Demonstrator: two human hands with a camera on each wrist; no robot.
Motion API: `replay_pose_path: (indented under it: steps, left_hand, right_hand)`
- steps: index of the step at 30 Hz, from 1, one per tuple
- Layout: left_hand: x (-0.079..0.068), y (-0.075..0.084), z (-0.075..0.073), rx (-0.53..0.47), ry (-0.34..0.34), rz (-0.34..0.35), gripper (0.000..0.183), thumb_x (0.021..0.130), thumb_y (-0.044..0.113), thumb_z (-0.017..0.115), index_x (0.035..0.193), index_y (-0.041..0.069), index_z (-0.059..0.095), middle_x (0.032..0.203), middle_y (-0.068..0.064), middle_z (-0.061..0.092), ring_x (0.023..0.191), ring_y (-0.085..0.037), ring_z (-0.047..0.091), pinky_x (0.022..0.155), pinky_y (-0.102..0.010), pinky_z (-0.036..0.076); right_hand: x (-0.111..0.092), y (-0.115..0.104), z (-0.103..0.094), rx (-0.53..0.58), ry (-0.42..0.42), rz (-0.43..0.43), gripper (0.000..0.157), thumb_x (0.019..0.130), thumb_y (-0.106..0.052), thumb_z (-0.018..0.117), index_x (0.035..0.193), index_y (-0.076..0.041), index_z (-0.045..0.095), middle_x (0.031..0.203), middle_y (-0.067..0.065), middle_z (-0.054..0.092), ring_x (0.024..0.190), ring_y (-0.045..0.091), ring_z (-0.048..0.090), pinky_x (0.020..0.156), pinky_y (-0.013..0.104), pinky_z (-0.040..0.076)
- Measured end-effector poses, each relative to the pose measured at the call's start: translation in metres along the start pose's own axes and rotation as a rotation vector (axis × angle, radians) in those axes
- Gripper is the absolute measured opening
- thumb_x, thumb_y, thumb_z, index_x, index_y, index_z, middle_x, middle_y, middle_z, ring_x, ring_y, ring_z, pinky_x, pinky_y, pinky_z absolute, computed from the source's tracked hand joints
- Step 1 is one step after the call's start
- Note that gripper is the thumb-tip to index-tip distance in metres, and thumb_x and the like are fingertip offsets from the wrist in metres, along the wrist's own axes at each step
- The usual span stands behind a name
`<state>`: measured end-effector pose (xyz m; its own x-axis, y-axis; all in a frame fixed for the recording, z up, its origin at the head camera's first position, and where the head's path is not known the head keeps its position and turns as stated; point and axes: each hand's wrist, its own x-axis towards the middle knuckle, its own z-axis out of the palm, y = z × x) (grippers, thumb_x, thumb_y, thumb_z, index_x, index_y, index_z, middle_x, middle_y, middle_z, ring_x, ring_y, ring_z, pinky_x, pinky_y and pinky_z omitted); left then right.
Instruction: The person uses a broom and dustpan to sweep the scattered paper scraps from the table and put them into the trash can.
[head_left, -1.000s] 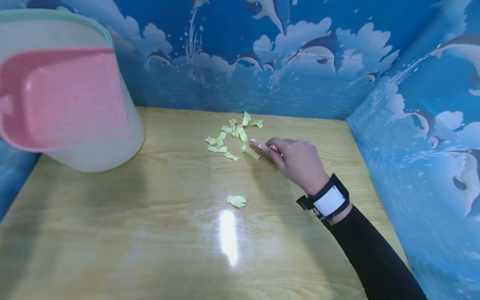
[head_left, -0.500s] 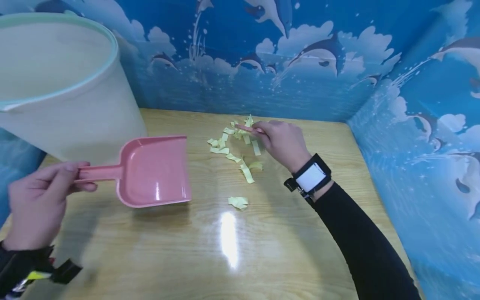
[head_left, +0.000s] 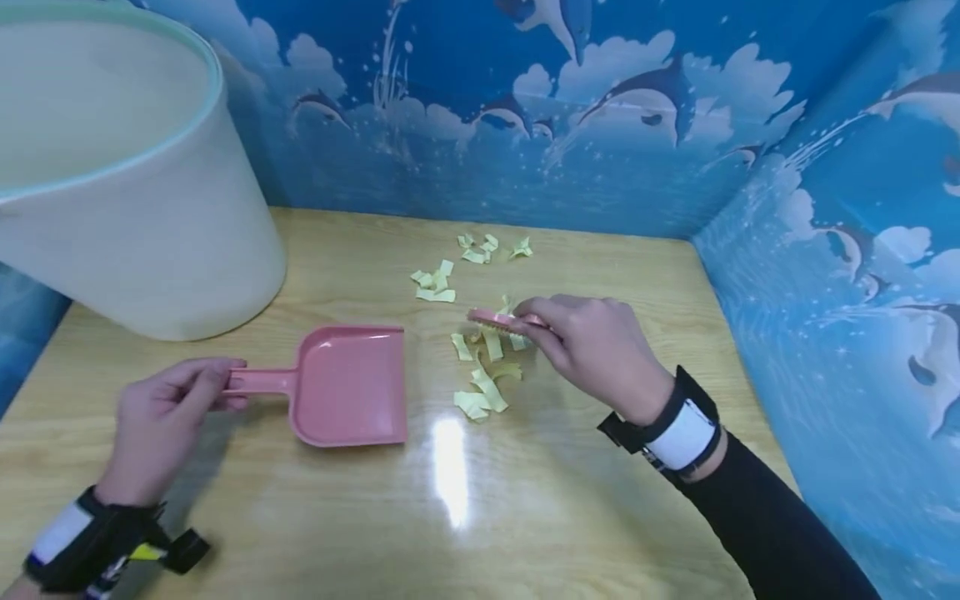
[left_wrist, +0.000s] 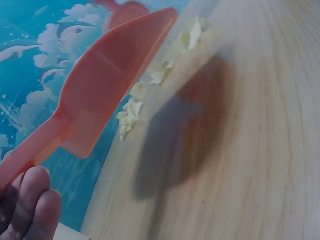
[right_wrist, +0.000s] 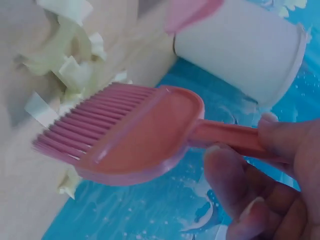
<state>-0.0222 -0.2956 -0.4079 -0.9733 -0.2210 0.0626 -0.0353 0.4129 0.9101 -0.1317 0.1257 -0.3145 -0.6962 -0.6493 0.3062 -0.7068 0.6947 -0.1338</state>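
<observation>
On the left of the head view, my left hand (head_left: 161, 425) grips the handle of a pink dustpan (head_left: 348, 387), its flat edge facing right toward pale yellow paper scraps (head_left: 486, 387). The left wrist view shows the dustpan (left_wrist: 105, 75) tilted, with its shadow on the table. My right hand (head_left: 596, 354) pinches the handle of a small pink hand brush (head_left: 495, 319), held over the nearer scraps and partly covering them. In the right wrist view the brush's bristles (right_wrist: 95, 122) point at the scraps. The dustpan's pan holds no scraps.
A tall white bin (head_left: 217, 250) with a pale green rim stands at the back left. Two smaller clusters of scraps (head_left: 435, 282) lie farther back on the wooden table (head_left: 315, 525). Blue dolphin-print sheeting (head_left: 450, 167) walls the back and right sides.
My left hand has brought the dustpan from in front of the bin down and right toward the scraps. The brush went to the back pile, then came nearer; several scraps moved toward the front.
</observation>
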Motion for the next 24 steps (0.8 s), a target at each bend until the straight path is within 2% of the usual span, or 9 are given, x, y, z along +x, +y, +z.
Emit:
replay_pose_path:
  steps: [3, 5, 9, 12, 15, 18, 21, 24]
  left_hand:
    - [0.001, 0.0, 0.012, -0.006, -0.002, 0.05, 0.026, 0.103, 0.013, 0.055, 0.113, -0.008, 0.067, 0.086, 0.016, 0.073, 0.068, -0.005, 0.07, 0.063, -0.018, 0.059]
    - [0.002, -0.001, 0.021, -0.02, 0.0, 0.074, 0.024, 0.102, 0.011, 0.056, 0.111, -0.008, 0.068, 0.085, 0.016, 0.073, 0.066, -0.005, 0.07, 0.062, -0.019, 0.059]
    - [0.002, -0.005, 0.034, -0.033, -0.018, 0.095, 0.021, 0.101, 0.01, 0.058, 0.108, -0.007, 0.069, 0.084, 0.01, 0.074, 0.066, -0.008, 0.07, 0.062, -0.02, 0.06]
    - [0.003, -0.008, 0.04, -0.007, -0.018, 0.1, 0.02, 0.101, 0.012, 0.059, 0.106, -0.003, 0.071, 0.083, 0.001, 0.075, 0.066, -0.008, 0.07, 0.06, -0.02, 0.059]
    - [0.004, -0.009, 0.044, 0.02, -0.02, 0.107, 0.02, 0.101, 0.015, 0.06, 0.106, -0.001, 0.072, 0.083, -0.008, 0.075, 0.065, -0.007, 0.07, 0.06, -0.021, 0.059]
    - [0.005, -0.01, 0.047, 0.027, -0.024, 0.114, 0.02, 0.101, 0.014, 0.06, 0.106, -0.001, 0.072, 0.085, -0.013, 0.074, 0.065, -0.007, 0.07, 0.059, -0.021, 0.059]
    - [0.007, -0.01, 0.049, 0.041, -0.015, 0.127, 0.018, 0.101, 0.014, 0.061, 0.105, 0.001, 0.073, 0.086, -0.014, 0.074, 0.064, -0.005, 0.069, 0.056, -0.02, 0.058]
    - [0.007, -0.008, 0.052, 0.038, -0.001, 0.144, 0.017, 0.1, 0.012, 0.061, 0.104, 0.0, 0.073, 0.086, -0.017, 0.074, 0.063, -0.004, 0.068, 0.055, -0.019, 0.057]
  right_hand:
    - [0.005, 0.005, 0.0, -0.013, 0.058, -0.001, 0.019, 0.097, -0.032, 0.066, 0.106, -0.018, 0.074, 0.084, -0.001, 0.075, 0.057, 0.013, 0.064, 0.044, 0.031, 0.047]
    - [0.009, 0.01, 0.007, -0.024, 0.064, 0.007, 0.019, 0.097, -0.031, 0.066, 0.107, -0.018, 0.074, 0.084, 0.0, 0.075, 0.059, 0.015, 0.066, 0.044, 0.032, 0.048]
    - [0.008, 0.016, 0.023, -0.038, 0.001, 0.026, 0.018, 0.097, -0.03, 0.067, 0.109, -0.02, 0.074, 0.083, -0.002, 0.073, 0.057, 0.014, 0.063, 0.044, 0.033, 0.046]
    - [-0.001, 0.011, 0.026, -0.01, -0.05, 0.031, 0.018, 0.097, -0.032, 0.067, 0.11, -0.022, 0.074, 0.083, -0.005, 0.072, 0.054, 0.009, 0.056, 0.043, 0.029, 0.042]
    - [-0.014, 0.0, 0.017, 0.03, -0.052, 0.01, 0.017, 0.096, -0.032, 0.068, 0.11, -0.023, 0.074, 0.084, -0.008, 0.072, 0.055, 0.005, 0.055, 0.043, 0.026, 0.041]
    - [-0.024, -0.007, 0.003, 0.043, -0.002, -0.019, 0.016, 0.094, -0.028, 0.07, 0.109, -0.023, 0.073, 0.086, -0.007, 0.073, 0.058, 0.006, 0.06, 0.044, 0.028, 0.045]
    - [-0.028, -0.006, -0.009, 0.007, 0.061, -0.013, 0.016, 0.094, -0.027, 0.07, 0.108, -0.018, 0.072, 0.087, -0.003, 0.074, 0.058, 0.009, 0.063, 0.044, 0.031, 0.047]
    - [-0.029, 0.002, -0.01, -0.069, 0.088, 0.038, 0.016, 0.098, -0.026, 0.065, 0.104, -0.013, 0.07, 0.082, 0.001, 0.073, 0.053, 0.013, 0.061, 0.041, 0.034, 0.046]
